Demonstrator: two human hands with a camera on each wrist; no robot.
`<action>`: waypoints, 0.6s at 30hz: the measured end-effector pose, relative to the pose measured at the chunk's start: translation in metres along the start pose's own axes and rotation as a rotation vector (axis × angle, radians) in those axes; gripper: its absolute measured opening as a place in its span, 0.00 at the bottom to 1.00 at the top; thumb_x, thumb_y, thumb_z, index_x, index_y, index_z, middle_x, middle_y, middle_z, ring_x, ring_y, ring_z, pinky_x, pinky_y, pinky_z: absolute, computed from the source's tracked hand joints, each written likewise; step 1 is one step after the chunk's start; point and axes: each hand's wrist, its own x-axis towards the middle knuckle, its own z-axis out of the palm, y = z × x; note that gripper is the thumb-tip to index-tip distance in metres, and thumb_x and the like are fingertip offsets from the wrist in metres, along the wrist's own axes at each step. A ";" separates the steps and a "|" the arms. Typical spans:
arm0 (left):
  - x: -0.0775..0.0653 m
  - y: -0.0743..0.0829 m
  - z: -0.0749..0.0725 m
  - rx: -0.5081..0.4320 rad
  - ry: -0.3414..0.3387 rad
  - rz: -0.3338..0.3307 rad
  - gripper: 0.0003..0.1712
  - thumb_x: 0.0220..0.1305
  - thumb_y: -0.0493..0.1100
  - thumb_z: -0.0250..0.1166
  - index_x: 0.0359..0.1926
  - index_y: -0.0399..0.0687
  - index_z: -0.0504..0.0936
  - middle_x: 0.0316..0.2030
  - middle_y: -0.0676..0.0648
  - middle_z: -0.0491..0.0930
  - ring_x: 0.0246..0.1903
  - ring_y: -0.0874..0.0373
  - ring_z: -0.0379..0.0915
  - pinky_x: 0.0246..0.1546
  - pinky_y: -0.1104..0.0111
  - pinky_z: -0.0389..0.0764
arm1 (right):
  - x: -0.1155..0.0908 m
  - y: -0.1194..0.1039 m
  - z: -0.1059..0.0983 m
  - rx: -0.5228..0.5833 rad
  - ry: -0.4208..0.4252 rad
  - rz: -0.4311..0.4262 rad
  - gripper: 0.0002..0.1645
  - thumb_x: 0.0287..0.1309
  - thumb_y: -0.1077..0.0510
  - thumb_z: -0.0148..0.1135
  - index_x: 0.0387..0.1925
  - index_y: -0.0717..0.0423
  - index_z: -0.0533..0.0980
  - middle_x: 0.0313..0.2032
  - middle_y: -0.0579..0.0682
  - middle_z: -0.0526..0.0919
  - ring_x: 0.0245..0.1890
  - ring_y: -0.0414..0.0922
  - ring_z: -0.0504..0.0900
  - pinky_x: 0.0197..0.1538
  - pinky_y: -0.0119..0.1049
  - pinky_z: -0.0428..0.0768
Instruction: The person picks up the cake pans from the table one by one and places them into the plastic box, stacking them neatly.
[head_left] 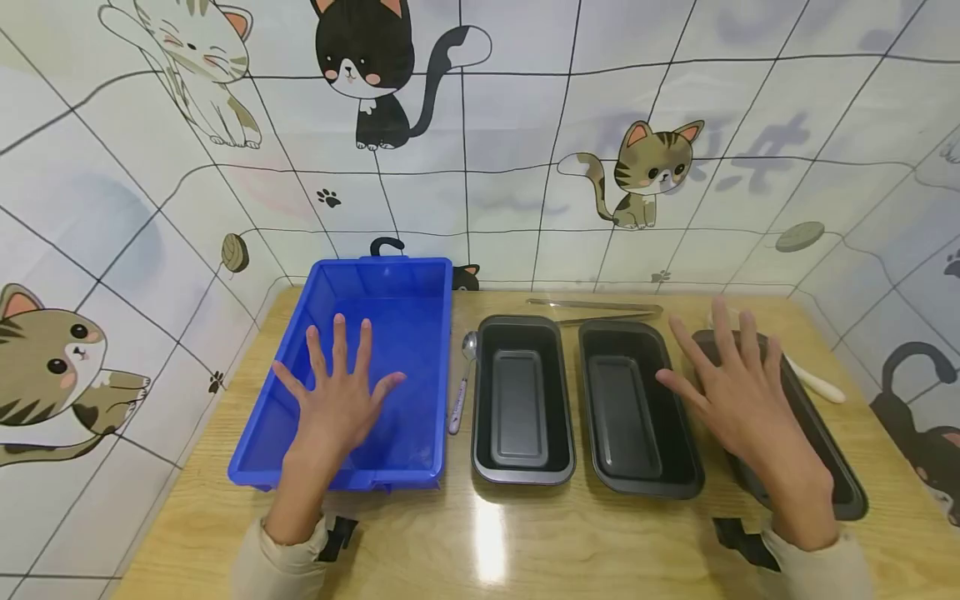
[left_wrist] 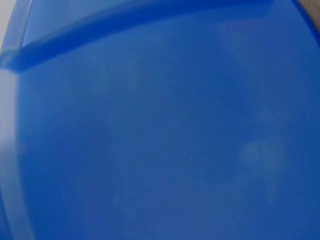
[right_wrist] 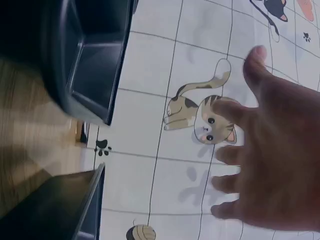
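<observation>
My left hand, fingers spread, is over the blue plastic tray and holds nothing. In the left wrist view the tray's blue floor fills nearly everything. On the other side, my right hand is spread above the rightmost dark loaf pan, hiding part of it. The right wrist view shows that hand with extended fingers and nothing in its grasp. Two more dark loaf pans, a middle one and a left one, stand between the hands.
A spoon with a patterned handle lies between tray and left pan. Metal tongs lie behind the pans. A pale-handled utensil, partly hidden, is at the right. Cat-print sheeting surrounds the wooden table.
</observation>
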 end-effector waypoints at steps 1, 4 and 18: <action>-0.001 -0.001 -0.001 -0.002 -0.010 -0.003 0.53 0.85 0.67 0.51 0.91 0.49 0.35 0.88 0.34 0.20 0.84 0.27 0.07 0.68 0.16 0.16 | 0.000 -0.008 -0.001 0.039 0.053 0.004 0.46 0.85 0.32 0.47 0.90 0.48 0.52 0.86 0.74 0.41 0.82 0.81 0.45 0.73 0.85 0.50; -0.004 -0.006 -0.006 0.003 -0.023 -0.007 0.52 0.86 0.66 0.52 0.90 0.46 0.39 0.88 0.32 0.25 0.84 0.25 0.13 0.69 0.17 0.17 | -0.005 -0.044 -0.003 0.228 0.216 -0.017 0.36 0.85 0.49 0.58 0.84 0.56 0.64 0.77 0.73 0.67 0.66 0.70 0.80 0.62 0.68 0.79; -0.052 -0.049 -0.016 0.032 0.022 -0.069 0.51 0.86 0.64 0.54 0.88 0.36 0.46 0.85 0.22 0.39 0.82 0.16 0.26 0.68 0.12 0.24 | -0.080 -0.104 0.066 0.800 -0.531 -0.086 0.43 0.89 0.52 0.49 0.90 0.54 0.41 0.48 0.58 0.91 0.23 0.32 0.86 0.47 0.41 0.89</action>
